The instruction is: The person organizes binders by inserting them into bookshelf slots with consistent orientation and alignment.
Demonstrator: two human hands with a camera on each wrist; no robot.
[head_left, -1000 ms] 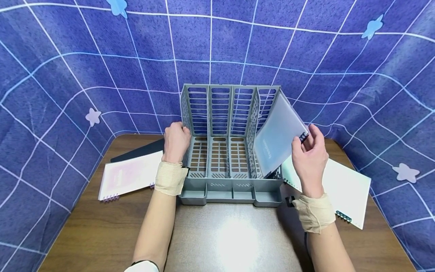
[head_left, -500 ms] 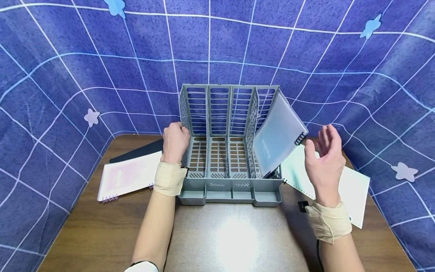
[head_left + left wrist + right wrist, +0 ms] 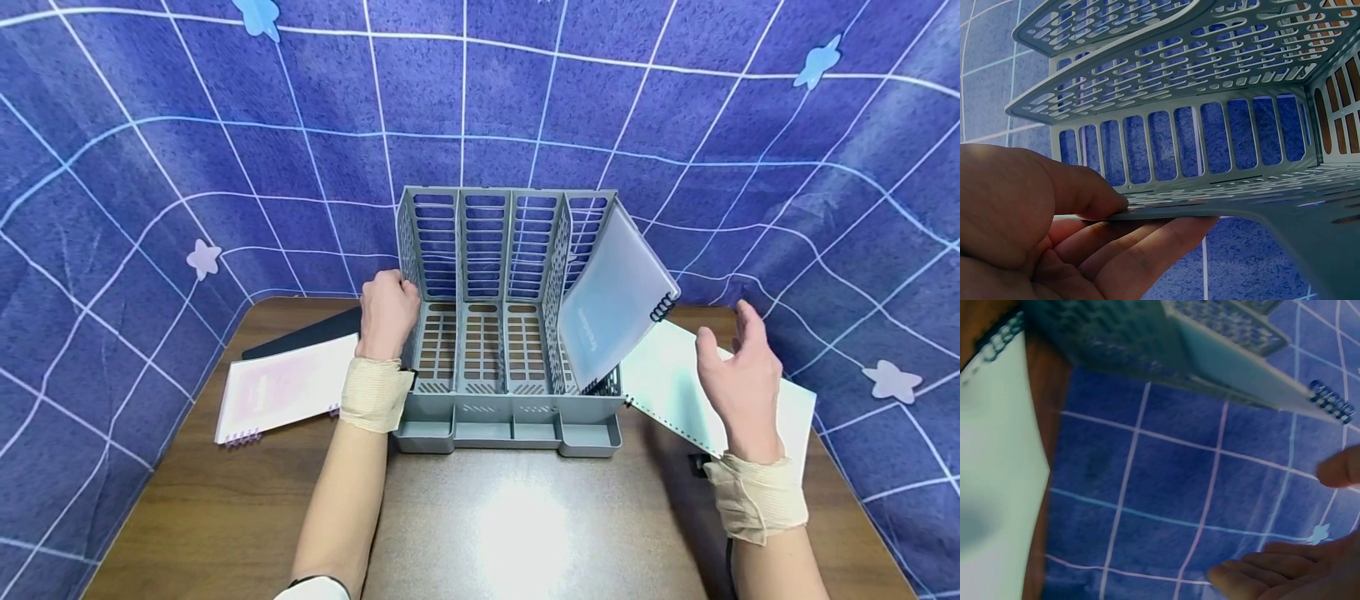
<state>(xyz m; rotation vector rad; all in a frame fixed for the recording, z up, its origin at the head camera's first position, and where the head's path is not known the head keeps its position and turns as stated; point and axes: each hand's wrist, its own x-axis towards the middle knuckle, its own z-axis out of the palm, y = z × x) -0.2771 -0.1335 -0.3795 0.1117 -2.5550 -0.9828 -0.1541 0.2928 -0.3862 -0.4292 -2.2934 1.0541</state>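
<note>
Leaning in file organizer (image 3: 510, 408), 3 o'clock slot: frosted spiral notebook (image 3: 615, 304), seemingly done. Left hand (image 3: 388, 304) pinches 9 o'clock sidewall (image 3: 1310, 219); right hand (image 3: 741, 379) spread, holding nothing. Still outside: pink notebook (image 3: 288, 386), 8 o'clock; pale-green notebook (image 3: 671, 387), 4 o'clock.

Rack (image 3: 487, 408) on the surface (image 3: 187, 508) — first notebook (image 3: 615, 308) in its three-o'clock slot, second notebook (image 3: 288, 387) at nine, third notebook (image 3: 671, 379) at three.
</note>
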